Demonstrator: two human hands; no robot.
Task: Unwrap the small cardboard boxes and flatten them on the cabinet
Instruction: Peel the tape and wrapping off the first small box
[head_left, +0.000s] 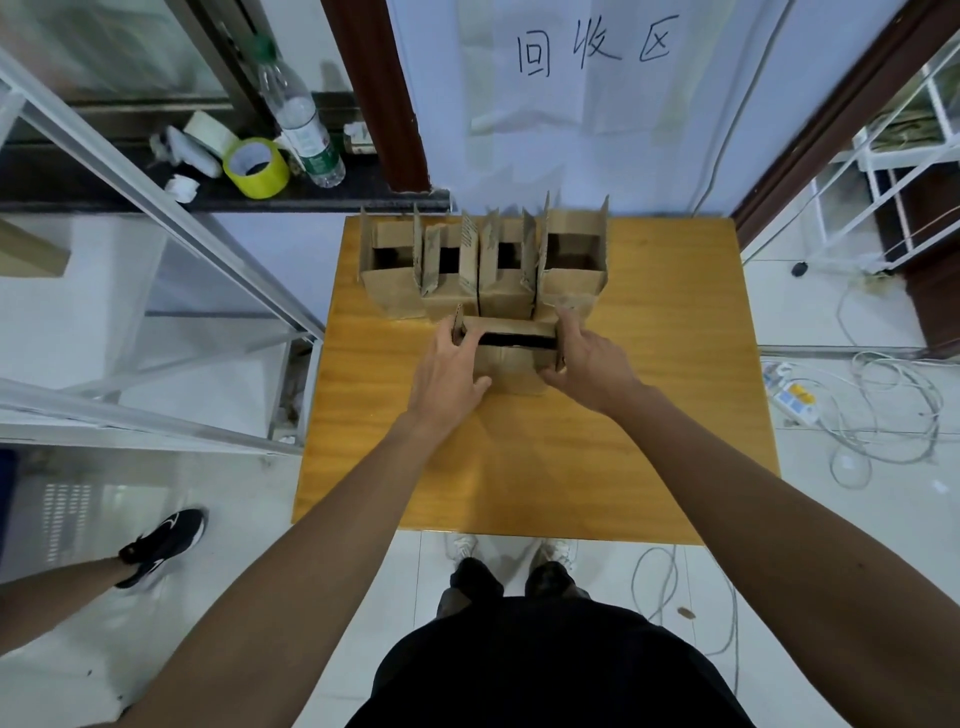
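1. Closest to the camera: the wooden cabinet (519, 467) top, yellowish, with both forearms reaching out over it toward 12 o'clock.
2. Around the middle of the cabinet top sits the small cardboard box (511, 361) being worked on. It's squashed pretty narrow, with only a dark slit of an opening showing along its top.
3. The left hand (448, 371) is at the box's 9 o'clock end, fingers wrapped over the end flap and thumb hooked under the near face, so it's gripping the box.
4. The right hand (589, 366) mirrors that at 3 o'clock: fingers curled round the other end, thumb tucked on the near side. So the box is pinned between the two hands.
5. Just past it at 12 o'clock, touching or nearly so, is a row of four open boxes (506, 299), upright, flaps sticking up, along the cabinet's far edge.
6. Off the cabinet at 3 o'clock, loose cables (893, 410) lie on the floor.
7. Farther out at 10 o'clock, a dark ledge holds a yellow-green tape roll (255, 169) and a clear plastic bottle (298, 119).
8. On the wall at 12 o'clock hangs a paper sign (592, 67) with handwritten characters.
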